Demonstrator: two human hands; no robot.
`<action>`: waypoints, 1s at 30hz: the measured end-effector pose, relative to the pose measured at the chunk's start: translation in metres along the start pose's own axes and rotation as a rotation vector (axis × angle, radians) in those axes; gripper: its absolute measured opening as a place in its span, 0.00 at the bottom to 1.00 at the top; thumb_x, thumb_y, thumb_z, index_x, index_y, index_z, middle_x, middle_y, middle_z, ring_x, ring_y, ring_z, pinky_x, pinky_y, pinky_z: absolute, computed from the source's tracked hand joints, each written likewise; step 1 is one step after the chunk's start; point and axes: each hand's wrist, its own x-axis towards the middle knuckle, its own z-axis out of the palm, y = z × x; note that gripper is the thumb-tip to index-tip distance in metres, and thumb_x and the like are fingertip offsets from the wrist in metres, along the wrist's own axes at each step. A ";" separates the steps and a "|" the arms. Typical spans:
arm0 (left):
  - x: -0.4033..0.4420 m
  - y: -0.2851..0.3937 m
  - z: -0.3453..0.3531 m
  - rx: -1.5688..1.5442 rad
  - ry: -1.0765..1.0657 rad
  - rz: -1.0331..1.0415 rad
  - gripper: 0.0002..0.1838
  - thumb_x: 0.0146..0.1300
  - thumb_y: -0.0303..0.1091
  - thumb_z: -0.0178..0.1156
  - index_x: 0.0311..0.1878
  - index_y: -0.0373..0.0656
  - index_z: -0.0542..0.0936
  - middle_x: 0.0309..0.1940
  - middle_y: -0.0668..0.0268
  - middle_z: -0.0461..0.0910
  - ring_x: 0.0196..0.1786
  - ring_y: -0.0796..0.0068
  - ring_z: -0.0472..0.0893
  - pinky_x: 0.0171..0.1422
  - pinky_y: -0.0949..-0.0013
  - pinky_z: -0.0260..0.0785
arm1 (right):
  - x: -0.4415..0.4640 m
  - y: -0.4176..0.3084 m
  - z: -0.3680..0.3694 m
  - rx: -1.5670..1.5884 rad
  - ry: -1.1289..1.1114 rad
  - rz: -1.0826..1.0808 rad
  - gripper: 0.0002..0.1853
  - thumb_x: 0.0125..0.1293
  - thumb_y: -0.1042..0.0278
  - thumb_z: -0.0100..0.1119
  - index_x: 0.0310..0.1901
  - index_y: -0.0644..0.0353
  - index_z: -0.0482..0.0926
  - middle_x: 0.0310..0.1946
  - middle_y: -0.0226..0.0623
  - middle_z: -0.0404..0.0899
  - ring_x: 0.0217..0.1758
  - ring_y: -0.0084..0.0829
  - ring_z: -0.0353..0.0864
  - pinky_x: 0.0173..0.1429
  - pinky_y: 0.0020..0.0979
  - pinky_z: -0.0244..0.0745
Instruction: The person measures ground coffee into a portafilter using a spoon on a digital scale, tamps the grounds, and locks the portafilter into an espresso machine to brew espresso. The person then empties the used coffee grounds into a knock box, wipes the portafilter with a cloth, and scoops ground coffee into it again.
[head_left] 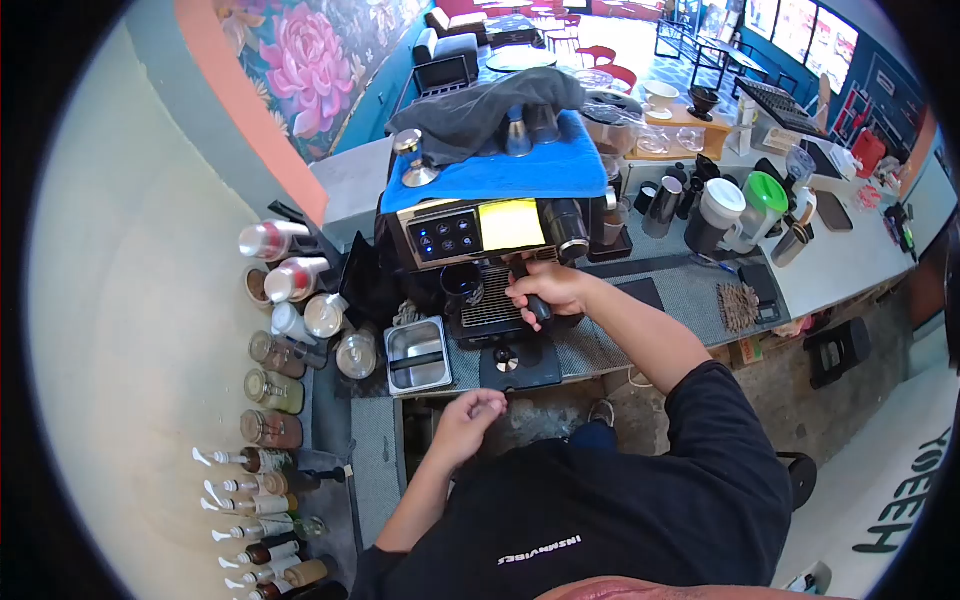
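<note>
My right hand [553,288] is wrapped round the black handle of a portafilter [541,314] at the front of the espresso machine [408,232], under its group head. My left hand [468,425] hovers low, just in front of the counter edge, its fingers curled in with nothing visible in them. Nearest to it are a black tamping mat [535,368] with a small tamper [505,358] and a steel knock box [420,368] with a dark bar across. A dark cup [461,281] stands on the machine's drip tray [490,312], left of the portafilter.
Jars [272,390] and several pump bottles [262,482] line the left side. A blue towel [470,182] covers the machine's top, with a metal tamper [418,172] on it. To the right stand a steel pitcher [662,208], lidded jugs [716,215] and a brush [738,307].
</note>
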 end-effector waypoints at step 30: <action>0.193 -0.011 -0.044 0.063 0.357 0.159 0.16 0.87 0.40 0.63 0.60 0.36 0.90 0.40 0.75 0.85 0.35 0.85 0.73 0.42 0.76 0.66 | -0.131 0.237 -0.095 -0.679 1.568 0.015 0.64 0.51 0.44 0.87 0.85 0.60 0.60 0.78 0.66 0.70 0.83 0.63 0.68 0.87 0.57 0.62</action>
